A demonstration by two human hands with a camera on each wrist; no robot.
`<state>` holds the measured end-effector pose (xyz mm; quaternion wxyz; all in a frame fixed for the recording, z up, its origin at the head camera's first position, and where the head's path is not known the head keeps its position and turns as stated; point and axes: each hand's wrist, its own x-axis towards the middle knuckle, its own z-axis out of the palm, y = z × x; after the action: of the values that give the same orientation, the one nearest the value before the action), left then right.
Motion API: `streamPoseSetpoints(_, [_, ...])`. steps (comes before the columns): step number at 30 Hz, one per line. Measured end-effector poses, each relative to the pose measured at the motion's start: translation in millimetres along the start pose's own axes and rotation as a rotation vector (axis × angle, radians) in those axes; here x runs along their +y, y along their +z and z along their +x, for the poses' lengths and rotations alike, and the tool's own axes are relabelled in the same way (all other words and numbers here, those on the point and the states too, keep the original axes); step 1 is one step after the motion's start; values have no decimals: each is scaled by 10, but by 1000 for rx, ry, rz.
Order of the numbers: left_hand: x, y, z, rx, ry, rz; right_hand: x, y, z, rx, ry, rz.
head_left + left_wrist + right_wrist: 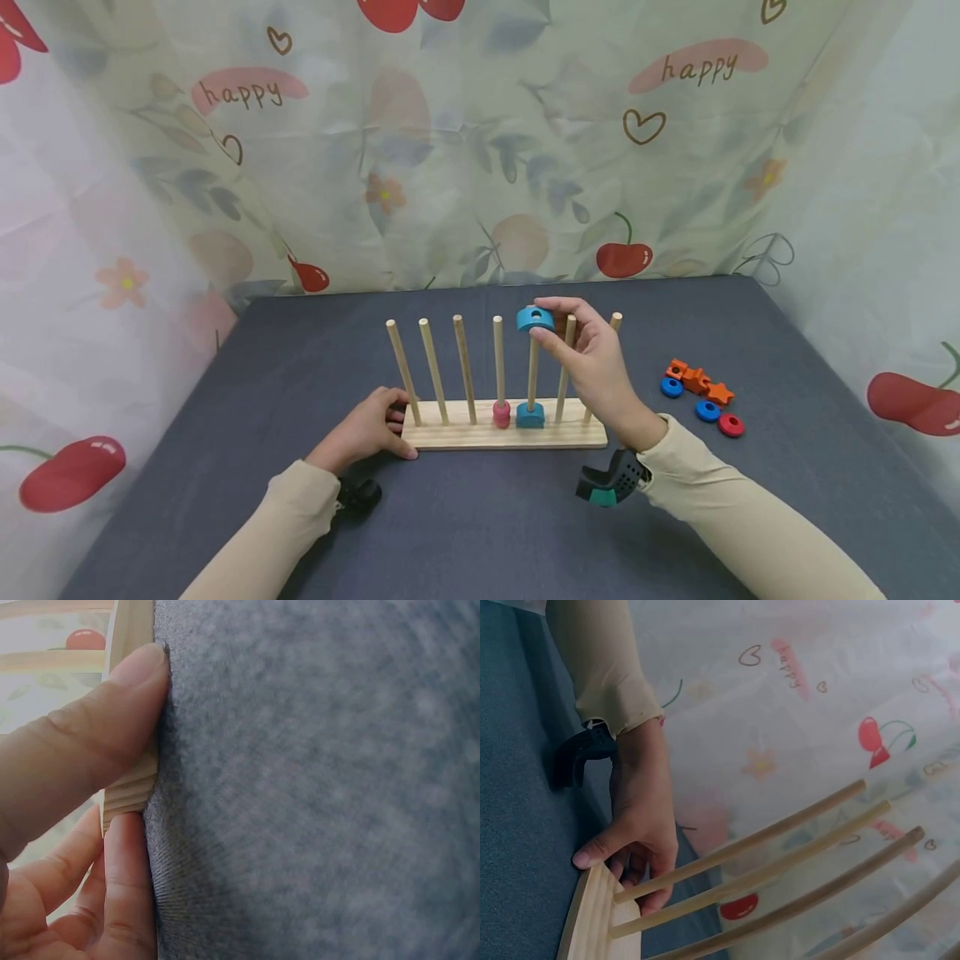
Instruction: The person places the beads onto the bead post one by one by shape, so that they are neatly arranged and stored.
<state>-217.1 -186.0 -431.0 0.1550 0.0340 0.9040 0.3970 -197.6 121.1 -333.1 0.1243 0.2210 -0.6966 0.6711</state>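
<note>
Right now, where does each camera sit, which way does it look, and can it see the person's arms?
Head: worn on the head, looking forward and down at the wooden board; the left hand, right hand and both sleeves show.
Left wrist: worn there, looking closely at the wooden board's end and gray tabletop; the left thumb and fingers show.
Right wrist: worn there, looking past the pegs toward the patterned curtain; the left hand and its sleeve show, not the right hand.
Shared: head and right wrist both show the left hand at the wooden board's end.
</note>
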Motion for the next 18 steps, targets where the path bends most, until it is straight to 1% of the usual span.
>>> streamPoseSetpoints(8, [-13,-2,8,-1,9,3,100,6,-69,-6,73,-7])
streamPoseSetpoints(14, [-25,1,16,1,16,-2,252,5,-139,-5,124,-40])
streamPoseSetpoints(18, [-28,2,17,-1,15,-8,370,11,-209,-10,133,-54])
